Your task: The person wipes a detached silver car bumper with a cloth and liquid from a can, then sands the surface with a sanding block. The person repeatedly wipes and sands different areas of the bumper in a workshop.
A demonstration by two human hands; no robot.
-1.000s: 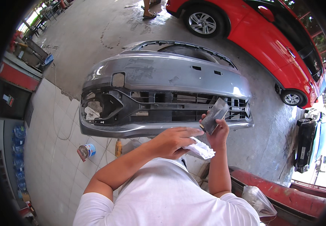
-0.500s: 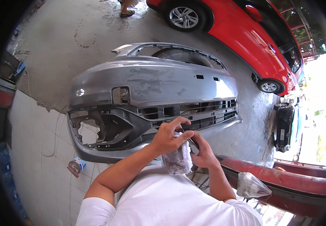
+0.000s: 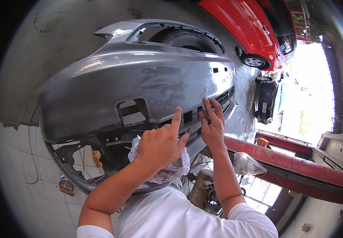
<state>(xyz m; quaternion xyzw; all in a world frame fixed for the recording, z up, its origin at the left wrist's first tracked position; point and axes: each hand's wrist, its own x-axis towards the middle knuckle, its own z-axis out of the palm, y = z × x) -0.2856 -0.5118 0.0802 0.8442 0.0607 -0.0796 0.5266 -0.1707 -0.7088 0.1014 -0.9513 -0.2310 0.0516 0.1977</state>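
Note:
A grey car bumper [image 3: 100, 83] stretches before me, with dull, darker grey patches on its upper face. My left hand [image 3: 159, 144] is over its lower grille area, index finger stretched toward the bumper and thumb apart. Its other fingers curl round a crumpled white plastic bag [image 3: 179, 164] with greyish smears, which bulges out below the palm. To its right, my right hand [image 3: 213, 125] is raised close to the grille slats. Between its thumb and fingers is a thin, flat greyish piece [image 3: 203, 104], mostly hidden, its kind unclear.
Past the bumper stands a red car [image 3: 239, 23]. A red beam [image 3: 294, 164] with a clear plastic cone-shaped bag [image 3: 248, 164] runs along the right. A small can [image 3: 65, 184] rests on the tiled floor at left; a brownish tank [image 3: 203, 186] is below my right forearm.
My hands have come apart: the left went down and left with the white bag, the right went up toward the bumper. The view has shifted closer to the bumper.

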